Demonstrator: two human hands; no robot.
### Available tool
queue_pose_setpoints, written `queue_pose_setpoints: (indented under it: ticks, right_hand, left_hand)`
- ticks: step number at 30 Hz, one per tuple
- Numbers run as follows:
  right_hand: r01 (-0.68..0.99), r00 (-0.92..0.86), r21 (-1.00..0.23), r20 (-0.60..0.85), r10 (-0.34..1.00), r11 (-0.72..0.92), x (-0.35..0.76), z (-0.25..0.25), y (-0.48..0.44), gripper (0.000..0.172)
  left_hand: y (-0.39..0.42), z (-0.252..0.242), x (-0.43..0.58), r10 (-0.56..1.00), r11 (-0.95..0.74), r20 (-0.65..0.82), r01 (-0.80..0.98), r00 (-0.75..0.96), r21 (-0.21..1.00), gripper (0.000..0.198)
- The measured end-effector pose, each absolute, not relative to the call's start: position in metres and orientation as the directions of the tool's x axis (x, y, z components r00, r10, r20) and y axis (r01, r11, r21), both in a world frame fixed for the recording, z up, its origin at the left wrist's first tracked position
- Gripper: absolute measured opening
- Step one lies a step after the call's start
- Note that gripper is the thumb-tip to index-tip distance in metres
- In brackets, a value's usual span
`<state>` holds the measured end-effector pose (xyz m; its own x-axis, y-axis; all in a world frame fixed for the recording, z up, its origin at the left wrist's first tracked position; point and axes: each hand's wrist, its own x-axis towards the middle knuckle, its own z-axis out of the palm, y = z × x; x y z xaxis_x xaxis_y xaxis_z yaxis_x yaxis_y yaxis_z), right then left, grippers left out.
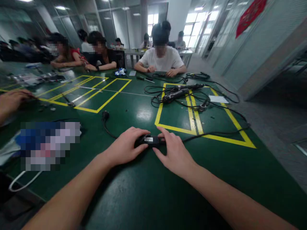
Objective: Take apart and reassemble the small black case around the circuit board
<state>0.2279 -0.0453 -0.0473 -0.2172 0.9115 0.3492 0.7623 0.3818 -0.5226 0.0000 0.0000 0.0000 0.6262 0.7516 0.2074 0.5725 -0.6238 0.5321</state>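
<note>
A black corded tool (155, 141) with a white label and a ridged section lies crosswise just in front of me, at or close to the green tabletop. My left hand (128, 143) is closed round its left part, thumb on the near side and fingers on the far side. At the right end, my right hand (174, 150) grips it between thumb and fingers. My fingers cover parts of both ends. A black power plug (105, 115) lies to the left on a cord that runs towards my left hand. Another black cord (192, 138) leads off right.
Yellow tape (177, 128) marks boxes on the green table (134, 198). Black corded tools (176, 95) lie tangled at right, near a white paper (218, 99). A blurred blue-and-white bag (48, 143) is at left. Another person's hand (14, 102) reaches in there; a person (160, 57) sits opposite.
</note>
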Motion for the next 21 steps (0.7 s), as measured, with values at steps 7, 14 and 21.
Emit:
queue_pose_setpoints:
  ticks: [7,14,21]
  right_hand:
    - [0.743,-0.219,-0.536,0.371,0.903,0.400,0.230,-0.047,-0.046,0.081]
    - [0.770,-0.251,-0.498,0.338,0.907,0.399,0.229,-0.043,-0.043,0.057]
    - [0.756,-0.232,-0.535,0.320,0.919,0.377,0.229,-0.044,-0.041,0.045]
  left_hand:
    - [0.011,0.003,-0.001,0.840,-0.536,0.263,0.657,0.474,0.530,0.032]
    - [0.021,-0.009,-0.006,0.870,-0.494,0.229,0.765,0.437,0.414,0.030]
    - [0.011,-0.001,-0.006,0.858,-0.508,0.260,0.802,0.442,0.314,0.020]
